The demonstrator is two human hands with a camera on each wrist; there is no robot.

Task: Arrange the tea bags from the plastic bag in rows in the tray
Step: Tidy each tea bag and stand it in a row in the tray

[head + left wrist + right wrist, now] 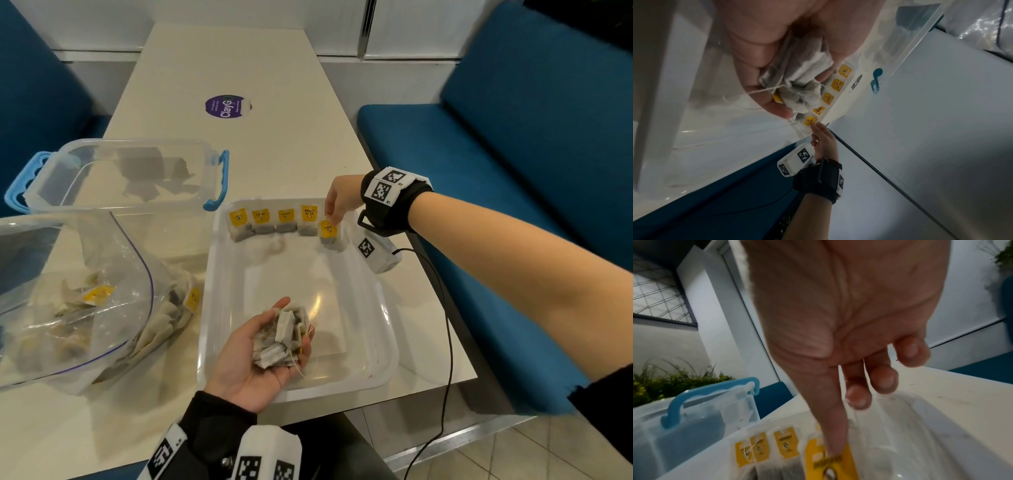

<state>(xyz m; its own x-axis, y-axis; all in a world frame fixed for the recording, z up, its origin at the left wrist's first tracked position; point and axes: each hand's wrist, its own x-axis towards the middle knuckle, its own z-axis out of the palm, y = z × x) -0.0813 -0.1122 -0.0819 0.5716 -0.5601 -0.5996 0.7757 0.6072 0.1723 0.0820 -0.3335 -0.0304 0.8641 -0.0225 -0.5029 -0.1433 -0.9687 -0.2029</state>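
Pinching the fifth tea bag (329, 233) at one o'clock in the tray (386, 342), the right hand (339, 202) should be levelling it with the row (274, 222) (the left hand (250, 359) is cupping spare tea bags (282, 337)).

The plastic bag (85, 308) is cut off at the left edge of the head view. Print on the yellow tags (286, 215) is too small to read. The right hand (838, 321) hides part of the blurred last tag (813, 457); the tea bags (282, 334) in the left hand (246, 366) cannot be counted.

Even indoor light from above puts glare on the tray (317, 301) floor and soft shadows on the worktop (239, 68); both wrist views are dimmer, the right hand (838, 313) blurred close up, straight edges bowed
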